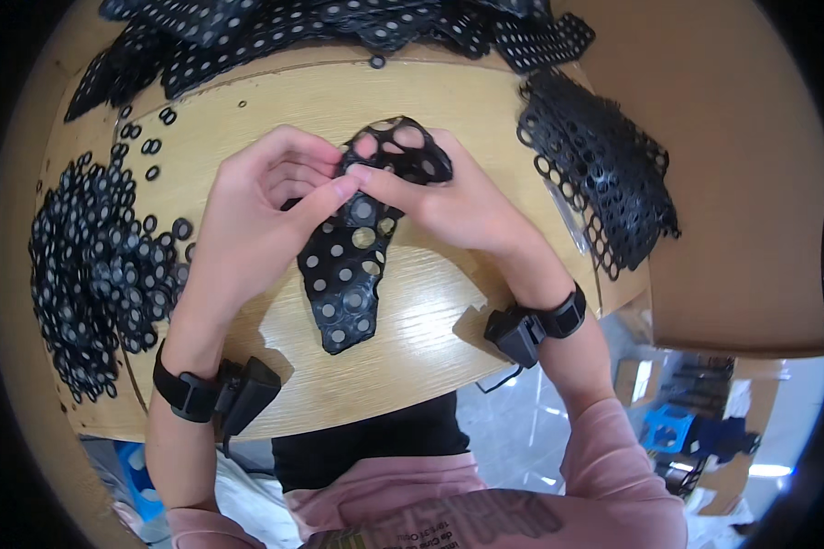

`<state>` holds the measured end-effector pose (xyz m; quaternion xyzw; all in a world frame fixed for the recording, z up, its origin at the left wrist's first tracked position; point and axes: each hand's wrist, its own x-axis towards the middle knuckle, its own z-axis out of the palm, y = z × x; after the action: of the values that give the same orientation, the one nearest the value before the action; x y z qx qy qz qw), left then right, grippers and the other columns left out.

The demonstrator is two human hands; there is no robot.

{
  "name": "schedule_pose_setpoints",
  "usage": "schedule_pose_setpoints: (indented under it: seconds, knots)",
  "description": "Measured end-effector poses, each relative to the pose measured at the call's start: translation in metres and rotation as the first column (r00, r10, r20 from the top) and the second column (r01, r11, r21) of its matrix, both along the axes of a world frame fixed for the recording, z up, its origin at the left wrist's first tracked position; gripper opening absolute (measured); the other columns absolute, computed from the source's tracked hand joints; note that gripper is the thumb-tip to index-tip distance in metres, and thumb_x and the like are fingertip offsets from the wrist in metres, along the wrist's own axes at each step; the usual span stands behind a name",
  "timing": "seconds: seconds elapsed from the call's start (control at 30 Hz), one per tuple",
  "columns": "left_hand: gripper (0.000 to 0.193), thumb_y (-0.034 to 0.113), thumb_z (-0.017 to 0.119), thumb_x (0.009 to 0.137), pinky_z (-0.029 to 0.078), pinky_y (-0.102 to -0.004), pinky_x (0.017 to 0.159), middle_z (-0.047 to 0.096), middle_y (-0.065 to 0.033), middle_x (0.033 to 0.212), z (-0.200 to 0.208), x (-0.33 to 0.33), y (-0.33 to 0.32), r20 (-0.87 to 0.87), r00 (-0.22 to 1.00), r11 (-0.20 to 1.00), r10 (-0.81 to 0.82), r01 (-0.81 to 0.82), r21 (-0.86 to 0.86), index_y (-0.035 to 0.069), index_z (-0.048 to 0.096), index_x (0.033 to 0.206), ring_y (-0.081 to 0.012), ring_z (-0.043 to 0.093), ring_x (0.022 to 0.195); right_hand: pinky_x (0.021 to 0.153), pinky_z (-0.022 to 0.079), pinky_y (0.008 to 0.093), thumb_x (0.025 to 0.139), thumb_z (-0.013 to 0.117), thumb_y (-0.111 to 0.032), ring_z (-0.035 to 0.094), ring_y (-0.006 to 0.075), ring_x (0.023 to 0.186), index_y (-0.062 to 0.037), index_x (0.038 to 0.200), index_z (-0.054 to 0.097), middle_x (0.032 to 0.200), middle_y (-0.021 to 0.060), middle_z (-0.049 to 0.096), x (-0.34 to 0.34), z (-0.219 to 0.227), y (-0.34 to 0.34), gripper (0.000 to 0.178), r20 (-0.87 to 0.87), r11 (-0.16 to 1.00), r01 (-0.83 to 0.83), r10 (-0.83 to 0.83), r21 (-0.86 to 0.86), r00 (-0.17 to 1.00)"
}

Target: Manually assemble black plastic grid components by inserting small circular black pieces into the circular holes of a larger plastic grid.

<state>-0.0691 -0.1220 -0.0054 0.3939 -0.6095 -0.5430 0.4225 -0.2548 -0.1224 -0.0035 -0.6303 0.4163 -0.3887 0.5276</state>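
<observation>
Over the middle of the table, a floppy black rubber sheet (342,291) hangs toward me. Grey round spots cover its lower part, and open holes show along its upper part and right edge. My left hand (270,206) pinches the sheet between thumb and fingers near its middle. Close beside it, the thumb of my right hand (458,203) presses at the same spot, while its fingers go behind the folded-over upper end. Both hands are closed, their thumb tips almost touching. Whether a single ring sits between the fingertips is hidden.
A heap of small black rings (96,274) covers the table's left side, with a few loose rings (152,172) scattered beside it. Spotted black sheets (339,27) are piled along the back. Holed sheets (604,165) lie stacked at the right. Cardboard walls (732,183) border the wooden table (449,320).
</observation>
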Motion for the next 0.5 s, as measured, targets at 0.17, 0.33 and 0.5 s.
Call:
schedule_pose_setpoints:
  seconds: [0.17, 0.33, 0.5]
  knots:
    - [0.017, 0.003, 0.067, 0.082, 0.049, -0.0216, 0.077, 0.064, -0.0087, 0.095, -0.002, 0.004, 0.002, -0.158, 0.987, 0.996, -0.024, 0.037, 0.083, -0.003, 0.059, 0.095, -0.0109, 0.061, 0.086, 0.068, 0.04, 0.0197, 0.087, 0.063, -0.007, 0.048, 0.0034, 0.076, -0.0013, 0.093, 0.059, 0.081, -0.0043, 0.055, 0.006, 0.007, 0.008, 0.009, 0.002, 0.999, 0.035, -0.035, -0.03, 0.999]
    - [0.014, 0.001, 0.063, 0.084, 0.049, -0.0225, 0.08, 0.065, -0.0096, 0.095, -0.004, 0.009, -0.001, -0.219, 0.976, 0.982, -0.005, 0.046, 0.184, -0.004, 0.061, 0.097, -0.0116, 0.061, 0.088, 0.072, 0.042, 0.0205, 0.087, 0.064, -0.007, 0.049, 0.0046, 0.081, -0.0008, 0.095, 0.059, 0.085, -0.0031, 0.056, 0.004, 0.003, 0.006, 0.011, 0.003, 1.0, 0.025, -0.025, -0.018, 1.0]
    - [0.015, 0.007, 0.061, 0.087, 0.046, -0.0222, 0.08, 0.064, -0.006, 0.093, -0.003, 0.013, -0.006, -0.201, 0.98, 0.987, -0.018, 0.049, 0.151, -0.001, 0.062, 0.1, -0.0101, 0.059, 0.087, 0.083, 0.042, 0.0203, 0.084, 0.067, -0.005, 0.052, 0.007, 0.09, 0.0016, 0.099, 0.057, 0.095, -0.0016, 0.056, -0.002, 0.007, 0.003, 0.019, 0.138, 0.99, 0.091, -0.106, 0.11, 0.985]
